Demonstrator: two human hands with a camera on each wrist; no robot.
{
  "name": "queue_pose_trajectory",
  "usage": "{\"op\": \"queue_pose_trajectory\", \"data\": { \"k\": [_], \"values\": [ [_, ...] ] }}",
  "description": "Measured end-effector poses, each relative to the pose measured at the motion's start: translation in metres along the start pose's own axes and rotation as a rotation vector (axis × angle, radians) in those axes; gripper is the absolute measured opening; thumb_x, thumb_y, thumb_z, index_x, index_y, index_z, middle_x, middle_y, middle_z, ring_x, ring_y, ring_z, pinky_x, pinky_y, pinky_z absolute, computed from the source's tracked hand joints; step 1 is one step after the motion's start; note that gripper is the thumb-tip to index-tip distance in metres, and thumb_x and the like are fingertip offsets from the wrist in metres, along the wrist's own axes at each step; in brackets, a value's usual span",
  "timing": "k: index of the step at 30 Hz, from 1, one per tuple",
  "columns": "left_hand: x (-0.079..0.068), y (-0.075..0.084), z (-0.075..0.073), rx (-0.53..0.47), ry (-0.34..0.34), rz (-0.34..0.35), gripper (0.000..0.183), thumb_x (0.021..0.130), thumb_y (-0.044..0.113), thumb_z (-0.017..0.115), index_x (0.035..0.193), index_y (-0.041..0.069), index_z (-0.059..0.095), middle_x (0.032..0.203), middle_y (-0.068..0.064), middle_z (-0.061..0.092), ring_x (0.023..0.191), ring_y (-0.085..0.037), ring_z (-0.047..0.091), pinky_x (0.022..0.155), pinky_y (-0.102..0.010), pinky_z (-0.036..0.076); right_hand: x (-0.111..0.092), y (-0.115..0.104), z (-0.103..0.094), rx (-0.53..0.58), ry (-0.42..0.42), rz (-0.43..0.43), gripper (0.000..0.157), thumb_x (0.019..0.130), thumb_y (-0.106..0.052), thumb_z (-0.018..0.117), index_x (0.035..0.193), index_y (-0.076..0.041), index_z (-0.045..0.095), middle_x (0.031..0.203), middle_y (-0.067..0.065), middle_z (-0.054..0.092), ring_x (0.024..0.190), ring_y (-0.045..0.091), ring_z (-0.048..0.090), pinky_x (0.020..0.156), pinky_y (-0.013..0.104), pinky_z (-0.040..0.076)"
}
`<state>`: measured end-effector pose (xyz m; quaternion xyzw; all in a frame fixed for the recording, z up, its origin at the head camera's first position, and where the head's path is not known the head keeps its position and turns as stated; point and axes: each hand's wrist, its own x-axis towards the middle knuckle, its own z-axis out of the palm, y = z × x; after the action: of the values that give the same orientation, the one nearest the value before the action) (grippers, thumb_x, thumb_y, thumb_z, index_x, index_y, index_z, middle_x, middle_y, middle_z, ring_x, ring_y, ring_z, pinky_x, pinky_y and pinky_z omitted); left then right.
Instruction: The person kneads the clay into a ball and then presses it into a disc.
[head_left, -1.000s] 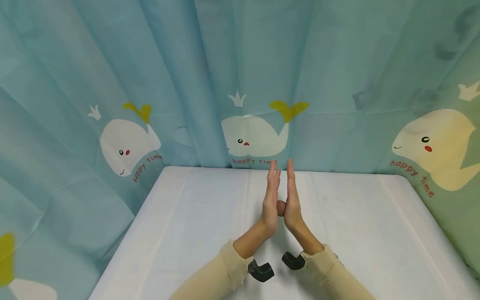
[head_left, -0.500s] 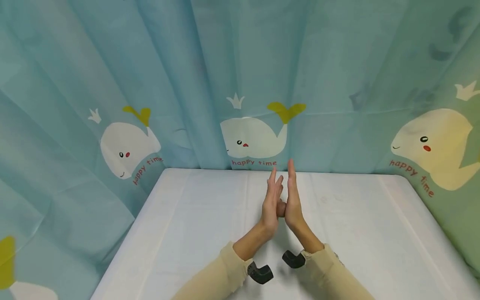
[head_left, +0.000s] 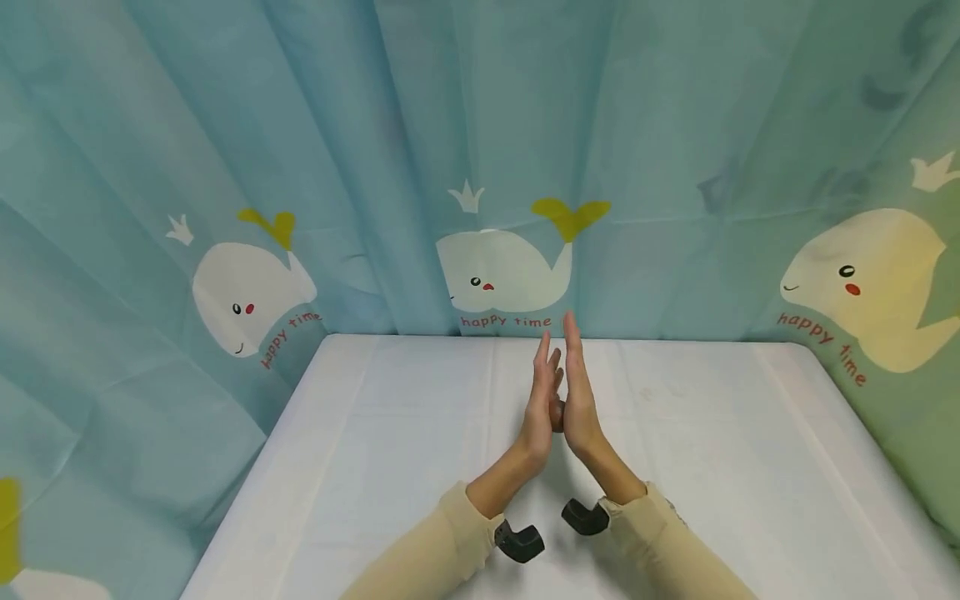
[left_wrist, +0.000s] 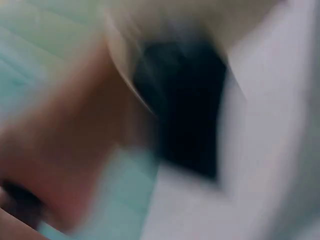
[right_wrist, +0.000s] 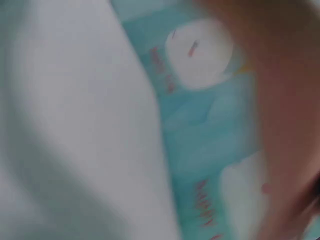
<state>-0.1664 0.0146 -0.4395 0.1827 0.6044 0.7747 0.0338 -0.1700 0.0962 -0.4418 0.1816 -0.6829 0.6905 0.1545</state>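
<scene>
A small brown ball [head_left: 557, 415] sits between my two palms, above the white table. My left hand [head_left: 536, 417] presses it from the left with fingers straight and pointing up and forward. From the other side my right hand [head_left: 582, 408] lies flat against it, its fingers also extended. The fingertips lean toward each other with a narrow gap between them. Both wrist views are heavily blurred; a black wrist camera [left_wrist: 182, 105] and skin fill much of the left one. Much of the ball is hidden by the palms.
The white-covered table [head_left: 405, 467] spreads around both arms. Behind it hangs a blue-green curtain [head_left: 660, 150] with printed white whales, which also runs along the left and right sides. A black camera [head_left: 585, 517] juts inward from the right wrist.
My right hand has shifted slightly left, and its fingertips are closer to the left hand's. The ball stays between the palms, showing a little less. The head view has shifted slightly.
</scene>
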Motion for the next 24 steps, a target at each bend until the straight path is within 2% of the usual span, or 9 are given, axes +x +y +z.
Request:
{"op": "queue_pose_trajectory", "data": {
  "k": [2, 4, 9, 10, 13, 19, 20, 23, 24],
  "values": [
    [0.0, 0.007, 0.002, -0.017, 0.008, 0.024, 0.064, 0.109, 0.055, 0.01, 0.167, 0.028, 0.005, 0.172, -0.001, 0.006, 0.158, -0.027, 0.008, 0.126, -0.051, 0.007, -0.001, 0.011, -0.002, 0.0, -0.002, 0.033, 0.054, 0.113, -0.03, 0.008, 0.167, -0.026, 0.005, 0.172, -0.007, 0.0, 0.157, 0.014, -0.007, 0.124, 0.053, -0.004],
    [0.005, 0.011, 0.0, -0.018, 0.03, 0.021, 0.064, 0.109, 0.055, 0.012, 0.167, 0.028, 0.005, 0.172, -0.003, 0.006, 0.158, -0.026, 0.008, 0.125, -0.053, 0.004, -0.01, 0.016, 0.002, 0.014, -0.004, 0.075, 0.054, 0.113, -0.03, 0.007, 0.167, -0.026, 0.006, 0.172, -0.009, 0.0, 0.156, 0.014, -0.006, 0.123, 0.052, 0.004],
    [0.018, -0.005, -0.018, 0.073, 0.055, 0.042, 0.06, 0.111, 0.042, 0.009, 0.167, 0.021, 0.0, 0.173, -0.003, -0.002, 0.158, -0.023, 0.002, 0.125, -0.053, 0.002, -0.036, 0.003, 0.02, 0.039, -0.033, 0.092, 0.055, 0.112, -0.035, 0.009, 0.167, -0.028, 0.008, 0.172, -0.011, 0.003, 0.157, 0.014, -0.002, 0.122, 0.056, 0.005],
    [0.018, -0.009, -0.019, 0.09, 0.051, 0.052, 0.059, 0.111, 0.04, 0.009, 0.167, 0.021, -0.001, 0.173, -0.002, -0.002, 0.158, -0.021, 0.0, 0.125, -0.053, 0.002, -0.036, -0.001, 0.021, 0.035, -0.038, 0.071, 0.055, 0.112, -0.035, 0.009, 0.167, -0.027, 0.008, 0.172, -0.009, 0.003, 0.157, 0.014, -0.006, 0.122, 0.059, -0.004],
    [0.01, -0.013, -0.013, 0.114, 0.015, 0.051, 0.058, 0.111, 0.039, 0.007, 0.167, 0.024, -0.001, 0.173, -0.004, -0.002, 0.158, -0.023, 0.001, 0.124, -0.055, 0.002, -0.023, -0.005, 0.013, 0.022, -0.022, 0.051, 0.055, 0.113, -0.038, 0.008, 0.167, -0.029, 0.006, 0.172, -0.01, 0.001, 0.157, 0.013, -0.008, 0.122, 0.057, -0.005],
    [-0.004, 0.005, -0.001, 0.062, -0.044, 0.076, 0.064, 0.11, 0.052, 0.007, 0.167, 0.025, -0.002, 0.173, 0.0, -0.002, 0.158, -0.024, 0.002, 0.124, -0.055, 0.003, -0.003, 0.017, -0.003, 0.03, 0.007, 0.078, 0.053, 0.113, -0.034, 0.004, 0.166, -0.03, 0.002, 0.172, -0.011, -0.004, 0.154, 0.002, -0.005, 0.123, 0.043, -0.001],
    [-0.002, 0.008, -0.001, 0.063, -0.038, 0.103, 0.065, 0.11, 0.051, 0.008, 0.167, 0.022, -0.001, 0.173, -0.001, -0.002, 0.158, -0.024, 0.002, 0.124, -0.055, 0.002, -0.007, 0.021, -0.001, 0.035, -0.002, 0.095, 0.053, 0.113, -0.031, 0.004, 0.167, -0.028, 0.002, 0.172, -0.009, -0.004, 0.152, 0.002, 0.014, 0.123, 0.04, 0.006],
    [0.007, 0.008, -0.009, 0.106, 0.017, 0.167, 0.062, 0.112, 0.043, 0.008, 0.167, 0.015, 0.001, 0.173, -0.002, -0.001, 0.158, -0.021, 0.0, 0.125, -0.052, 0.001, -0.027, 0.02, 0.011, 0.12, -0.038, 0.164, 0.054, 0.114, -0.033, 0.005, 0.167, -0.026, 0.001, 0.171, -0.007, -0.001, 0.141, -0.009, 0.025, 0.117, 0.024, 0.017],
    [0.01, 0.006, -0.013, 0.12, 0.046, 0.18, 0.06, 0.112, 0.04, 0.009, 0.167, 0.015, 0.002, 0.173, -0.002, 0.001, 0.158, -0.02, 0.001, 0.125, -0.051, 0.002, -0.032, 0.016, 0.015, 0.158, -0.045, 0.175, 0.054, 0.114, -0.034, 0.006, 0.167, -0.025, 0.002, 0.171, -0.003, 0.007, 0.13, -0.008, 0.038, 0.112, 0.022, 0.023]
  ]
}}
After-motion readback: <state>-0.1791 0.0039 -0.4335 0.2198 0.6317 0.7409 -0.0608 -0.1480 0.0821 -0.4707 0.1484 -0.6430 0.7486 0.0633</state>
